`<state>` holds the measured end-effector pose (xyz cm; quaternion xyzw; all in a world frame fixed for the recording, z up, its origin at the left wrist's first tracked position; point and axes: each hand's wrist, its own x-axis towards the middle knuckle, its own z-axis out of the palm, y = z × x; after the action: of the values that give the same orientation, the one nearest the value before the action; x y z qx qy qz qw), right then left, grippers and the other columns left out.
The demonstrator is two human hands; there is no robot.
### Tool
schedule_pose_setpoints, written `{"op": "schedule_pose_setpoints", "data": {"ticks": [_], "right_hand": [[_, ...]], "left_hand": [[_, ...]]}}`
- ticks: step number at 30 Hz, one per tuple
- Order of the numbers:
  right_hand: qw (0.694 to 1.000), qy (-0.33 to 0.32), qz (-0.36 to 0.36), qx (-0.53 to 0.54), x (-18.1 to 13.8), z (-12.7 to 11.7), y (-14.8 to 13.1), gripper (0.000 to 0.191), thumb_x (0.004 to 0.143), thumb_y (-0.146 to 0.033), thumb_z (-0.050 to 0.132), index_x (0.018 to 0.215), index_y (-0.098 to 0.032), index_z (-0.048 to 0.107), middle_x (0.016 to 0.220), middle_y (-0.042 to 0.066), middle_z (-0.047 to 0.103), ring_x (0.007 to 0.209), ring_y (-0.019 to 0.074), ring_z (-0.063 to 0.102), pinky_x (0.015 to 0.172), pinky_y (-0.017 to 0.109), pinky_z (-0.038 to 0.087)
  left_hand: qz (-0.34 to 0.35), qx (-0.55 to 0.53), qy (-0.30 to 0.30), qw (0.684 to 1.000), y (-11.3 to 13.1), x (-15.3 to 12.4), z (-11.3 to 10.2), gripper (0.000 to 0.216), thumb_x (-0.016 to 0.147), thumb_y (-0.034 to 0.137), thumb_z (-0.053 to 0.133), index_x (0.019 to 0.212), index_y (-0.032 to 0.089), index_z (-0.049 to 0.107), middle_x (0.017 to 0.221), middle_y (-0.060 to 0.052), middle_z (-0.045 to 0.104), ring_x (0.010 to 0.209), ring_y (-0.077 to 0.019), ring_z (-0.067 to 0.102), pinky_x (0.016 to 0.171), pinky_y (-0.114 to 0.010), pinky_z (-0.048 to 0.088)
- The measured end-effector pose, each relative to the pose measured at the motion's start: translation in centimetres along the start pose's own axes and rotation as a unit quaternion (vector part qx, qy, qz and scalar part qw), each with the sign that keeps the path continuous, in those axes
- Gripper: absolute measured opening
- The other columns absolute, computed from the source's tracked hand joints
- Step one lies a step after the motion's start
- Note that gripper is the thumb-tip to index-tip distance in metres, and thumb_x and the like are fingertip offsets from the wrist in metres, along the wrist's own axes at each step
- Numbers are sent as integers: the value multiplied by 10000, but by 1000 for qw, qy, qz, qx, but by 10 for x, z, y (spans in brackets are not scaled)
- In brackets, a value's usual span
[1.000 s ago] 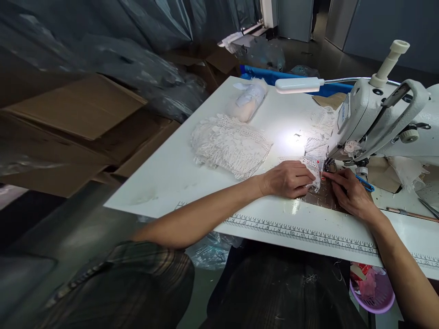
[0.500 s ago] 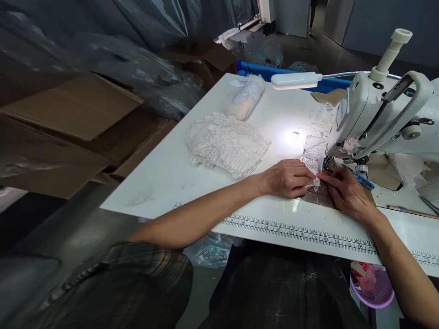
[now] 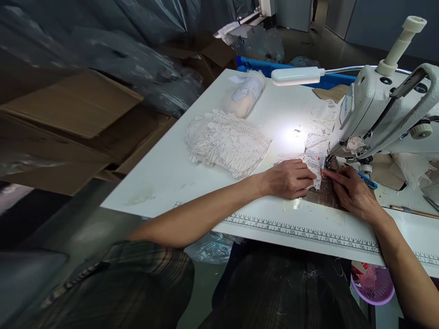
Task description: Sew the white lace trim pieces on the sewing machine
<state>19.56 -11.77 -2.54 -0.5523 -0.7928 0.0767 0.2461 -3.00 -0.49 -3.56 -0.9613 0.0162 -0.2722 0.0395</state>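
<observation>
My left hand (image 3: pixel 288 178) lies curled on a small piece of white lace (image 3: pixel 313 163), pressing it to the white table (image 3: pixel 171 173) just left of the needle. My right hand (image 3: pixel 350 189) pinches the lace's edge right at the presser foot (image 3: pixel 331 163) of the white sewing machine (image 3: pixel 384 114). A blue-handled tool (image 3: pixel 366 180) sticks out past the fingers of that hand. Both hands are closed on the lace.
A heap of white lace (image 3: pixel 228 141) and a wrapped roll (image 3: pixel 245 96) lie further back on the table. A lamp (image 3: pixel 297 75) shines above. A ruler strip (image 3: pixel 308 233) runs along the front edge. Cardboard boxes (image 3: pixel 78 119) stand left; a purple basket (image 3: pixel 372 285) hangs below right.
Both hands stay at the needle, barely shifting. The camera has tipped slightly, so the machine sits a bit further right and higher in view.
</observation>
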Motion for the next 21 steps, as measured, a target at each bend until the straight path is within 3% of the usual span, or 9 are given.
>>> {"op": "schedule_pose_setpoints", "data": {"ticks": [5,11,17,21], "right_hand": [[1000,13,14,-2,-2,2,0,402,980,-249,400,1299,-229,643,1038,116,610,878,191,616,778,350,559],[1000,24,18,-8,-2,0,-2,396,960,-230,417,1267,-214,667,1045,114,632,871,189,631,776,357,569],[998,-12,-60,-36,-3,-3,-10,381,948,-201,445,1223,-266,701,1017,102,615,908,192,608,783,351,554],[995,-20,-76,-67,-3,1,-11,374,944,-190,460,1210,-283,707,1012,105,593,906,199,583,795,371,544]], "left_hand": [[15,16,43,999,1,1,-1,247,945,168,501,817,167,712,954,-41,763,734,-135,646,665,-297,503],[-18,7,-13,1000,1,1,0,237,935,177,508,824,188,717,982,-36,764,737,-133,649,671,-303,497],[-18,25,-21,999,4,1,-1,224,932,184,511,847,189,719,981,-31,765,729,-132,651,666,-305,500],[-4,46,6,999,4,1,-2,241,944,185,502,834,182,716,956,-24,767,717,-129,646,666,-301,497]]}}
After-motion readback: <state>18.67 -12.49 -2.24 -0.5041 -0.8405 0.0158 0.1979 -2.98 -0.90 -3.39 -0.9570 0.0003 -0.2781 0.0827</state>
